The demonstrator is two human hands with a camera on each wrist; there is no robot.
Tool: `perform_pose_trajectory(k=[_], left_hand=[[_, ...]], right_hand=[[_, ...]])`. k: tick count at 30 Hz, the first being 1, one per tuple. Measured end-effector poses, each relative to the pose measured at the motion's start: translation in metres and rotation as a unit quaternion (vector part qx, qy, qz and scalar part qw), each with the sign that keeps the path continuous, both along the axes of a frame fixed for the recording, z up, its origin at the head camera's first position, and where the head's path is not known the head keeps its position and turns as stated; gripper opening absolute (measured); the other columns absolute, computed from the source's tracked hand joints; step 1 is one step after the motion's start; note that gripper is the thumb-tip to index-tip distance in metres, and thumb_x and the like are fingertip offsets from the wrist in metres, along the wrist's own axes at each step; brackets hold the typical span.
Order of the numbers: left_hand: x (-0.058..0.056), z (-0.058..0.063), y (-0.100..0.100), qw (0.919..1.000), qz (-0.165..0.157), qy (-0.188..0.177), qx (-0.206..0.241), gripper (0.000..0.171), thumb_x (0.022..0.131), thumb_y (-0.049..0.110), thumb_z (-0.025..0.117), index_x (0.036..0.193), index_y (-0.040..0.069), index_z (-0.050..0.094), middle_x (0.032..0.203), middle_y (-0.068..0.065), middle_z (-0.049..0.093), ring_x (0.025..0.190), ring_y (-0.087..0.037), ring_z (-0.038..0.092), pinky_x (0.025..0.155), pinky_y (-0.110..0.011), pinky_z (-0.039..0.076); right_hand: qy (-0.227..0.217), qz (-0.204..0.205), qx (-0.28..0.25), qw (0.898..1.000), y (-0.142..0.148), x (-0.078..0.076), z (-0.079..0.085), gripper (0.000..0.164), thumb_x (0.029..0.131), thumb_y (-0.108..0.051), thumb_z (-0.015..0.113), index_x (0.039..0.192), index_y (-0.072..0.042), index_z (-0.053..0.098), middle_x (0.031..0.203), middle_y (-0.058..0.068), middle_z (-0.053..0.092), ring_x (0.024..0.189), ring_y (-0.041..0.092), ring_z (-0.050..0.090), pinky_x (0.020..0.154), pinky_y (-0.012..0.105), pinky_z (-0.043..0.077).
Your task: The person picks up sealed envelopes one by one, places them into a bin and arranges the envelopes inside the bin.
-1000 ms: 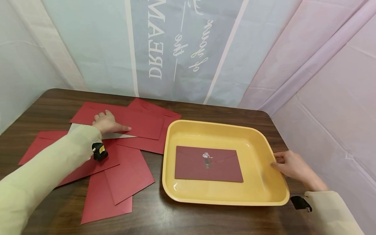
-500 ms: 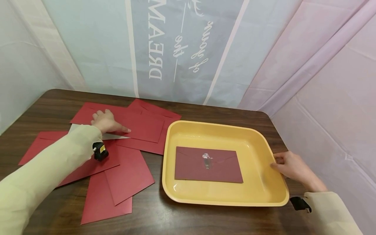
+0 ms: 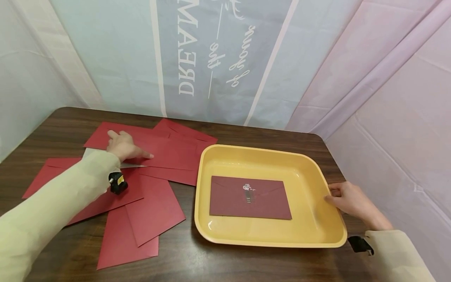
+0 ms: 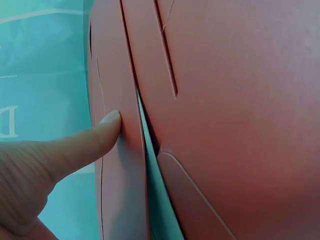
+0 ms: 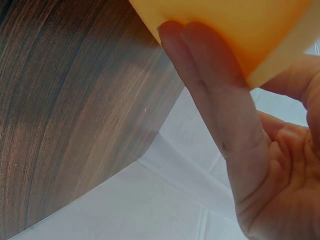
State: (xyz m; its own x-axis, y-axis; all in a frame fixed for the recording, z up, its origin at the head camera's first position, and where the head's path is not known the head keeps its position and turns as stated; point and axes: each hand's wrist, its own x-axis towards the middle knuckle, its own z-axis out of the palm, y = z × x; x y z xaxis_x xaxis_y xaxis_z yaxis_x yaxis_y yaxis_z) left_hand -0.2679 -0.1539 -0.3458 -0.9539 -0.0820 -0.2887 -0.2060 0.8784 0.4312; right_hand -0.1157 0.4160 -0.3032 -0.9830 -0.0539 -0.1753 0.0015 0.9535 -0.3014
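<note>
My left hand point(image 3: 123, 146) rests on the top red envelope point(image 3: 169, 150) of a loose pile at the left, its thumb stretched out over the paper. In the left wrist view the thumb point(image 4: 102, 135) lies straight near that envelope's edge, where a narrow pale strip point(image 4: 159, 200) shows beneath. My right hand point(image 3: 349, 199) grips the right rim of a yellow tray point(image 3: 313, 196), thumb inside and fingers outside. In the right wrist view the fingers point(image 5: 220, 85) lie against the tray's outer wall. A dark red envelope point(image 3: 229, 199) with a white flower print lies flat in the tray.
Several more red envelopes point(image 3: 155, 207) overlap on the dark wooden table point(image 3: 197, 258), left of the tray. Behind the table hangs a printed cloth point(image 3: 225, 70), and a pale cloth wall point(image 3: 398, 137) stands at the right.
My left hand has drawn back slightly to the left, its fingers lifting a little. The top envelope has shifted slightly, leaving less of the pale strip in view. The right hand and tray stay put.
</note>
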Motion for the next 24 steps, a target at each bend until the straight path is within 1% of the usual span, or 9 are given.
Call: perform_pose_trajectory(k=[2,4,5,7,9,13,15,21,24], left_hand=[[0.0,0.0,-0.002,1.0,-0.005,0.005,0.001,0.112,0.07,0.047,0.078,0.129,-0.028,0.02,0.115,-0.041,0.023,0.085,-0.044,0.049,0.071,-0.047,0.047],[0.0,-0.001,-0.005,0.9999,-0.011,0.007,-0.001,0.11,0.071,0.047,0.078,0.127,-0.029,0.021,0.113,-0.041,0.025,0.08,-0.041,0.05,0.068,-0.044,0.047],[0.0,-0.001,-0.006,0.9999,-0.012,0.006,-0.001,0.11,0.072,0.046,0.077,0.127,-0.03,0.02,0.112,-0.041,0.025,0.08,-0.041,0.05,0.068,-0.045,0.047],[0.0,-0.001,-0.008,0.9999,-0.01,0.007,0.001,0.105,0.074,0.045,0.076,0.124,-0.03,0.022,0.11,-0.04,0.027,0.085,-0.043,0.046,0.071,-0.047,0.047],[0.0,0.0,-0.01,0.9999,-0.005,0.007,0.008,0.099,0.077,0.042,0.074,0.122,-0.029,0.023,0.111,-0.041,0.028,0.092,-0.046,0.042,0.078,-0.052,0.046],[0.0,0.0,-0.015,0.9995,0.006,0.01,0.029,0.087,0.085,0.038,0.066,0.124,-0.028,0.023,0.114,-0.044,0.03,0.101,-0.051,0.04,0.089,-0.058,0.042],[0.0,-0.001,-0.018,0.9992,0.007,0.013,0.037,0.082,0.089,0.036,0.061,0.125,-0.028,0.024,0.117,-0.045,0.03,0.105,-0.053,0.039,0.091,-0.059,0.04],[-0.001,-0.001,-0.023,0.9987,-0.008,0.012,0.05,0.071,0.098,0.031,0.046,0.13,-0.028,0.025,0.124,-0.045,0.032,0.111,-0.053,0.04,0.095,-0.059,0.039],[0.0,0.001,-0.025,0.9976,-0.012,0.001,0.069,0.067,0.101,0.026,0.035,0.133,-0.029,0.016,0.126,-0.045,0.032,0.116,-0.054,0.039,0.098,-0.06,0.037]], right_hand=[[0.001,0.001,0.002,1.0,0.0,0.0,0.0,0.041,0.084,-0.012,0.07,0.111,0.018,0.06,0.087,0.025,0.071,0.073,0.028,0.071,0.06,0.033,0.055],[0.004,0.001,0.004,1.0,0.0,0.0,0.0,0.041,0.084,-0.011,0.07,0.11,0.018,0.06,0.086,0.025,0.071,0.073,0.028,0.071,0.06,0.033,0.055],[0.004,0.001,0.005,1.0,0.0,0.0,0.0,0.041,0.084,-0.011,0.07,0.11,0.018,0.06,0.086,0.025,0.071,0.073,0.028,0.071,0.06,0.033,0.054],[0.002,0.001,0.003,1.0,0.0,0.001,0.0,0.041,0.084,-0.011,0.07,0.11,0.018,0.06,0.086,0.024,0.071,0.073,0.028,0.071,0.06,0.033,0.054],[0.0,0.0,0.003,1.0,0.0,0.001,0.0,0.041,0.084,-0.012,0.07,0.111,0.018,0.06,0.086,0.024,0.071,0.073,0.028,0.071,0.061,0.033,0.054],[-0.002,-0.002,0.001,1.0,0.0,0.001,0.0,0.042,0.084,-0.012,0.07,0.111,0.019,0.059,0.087,0.024,0.071,0.074,0.028,0.071,0.061,0.033,0.055],[-0.002,-0.003,0.001,1.0,0.0,0.001,0.0,0.042,0.084,-0.012,0.07,0.111,0.019,0.059,0.087,0.024,0.071,0.074,0.028,0.071,0.061,0.033,0.055],[-0.002,-0.003,0.001,1.0,0.0,0.001,0.0,0.042,0.084,-0.012,0.069,0.112,0.019,0.059,0.087,0.024,0.071,0.074,0.027,0.071,0.061,0.032,0.055],[0.001,-0.001,0.0,1.0,0.0,0.001,-0.001,0.041,0.084,-0.011,0.069,0.111,0.019,0.06,0.086,0.023,0.071,0.073,0.027,0.071,0.061,0.032,0.054]])
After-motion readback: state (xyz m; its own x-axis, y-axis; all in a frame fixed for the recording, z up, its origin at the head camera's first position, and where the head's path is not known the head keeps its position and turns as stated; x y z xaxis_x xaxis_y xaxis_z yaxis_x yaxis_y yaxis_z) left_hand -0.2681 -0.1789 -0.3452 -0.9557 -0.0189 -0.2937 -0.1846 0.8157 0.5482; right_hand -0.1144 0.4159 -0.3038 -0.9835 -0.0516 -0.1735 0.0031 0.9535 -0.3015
